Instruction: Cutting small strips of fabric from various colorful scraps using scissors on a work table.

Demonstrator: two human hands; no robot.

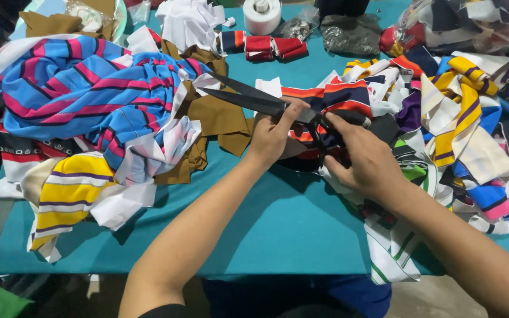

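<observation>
Large black scissors [248,97] lie with their blades parted, pointing up and to the left over the teal table [278,224]. My right hand [363,159] grips the scissors' handles. My left hand [272,135] rests on the blades near the pivot, its fingers against the metal. Beneath both hands is a striped fabric piece [340,97] in navy, orange and white. A brown cloth [216,118] lies just left of the blades.
A heap of blue-and-pink striped fabric [72,88] and yellow striped pieces [69,191] fills the left. A mixed pile of scraps [466,112] covers the right. A white tape roll [261,15], red rolled cloths [272,47] and plastic bags [349,32] sit at the back.
</observation>
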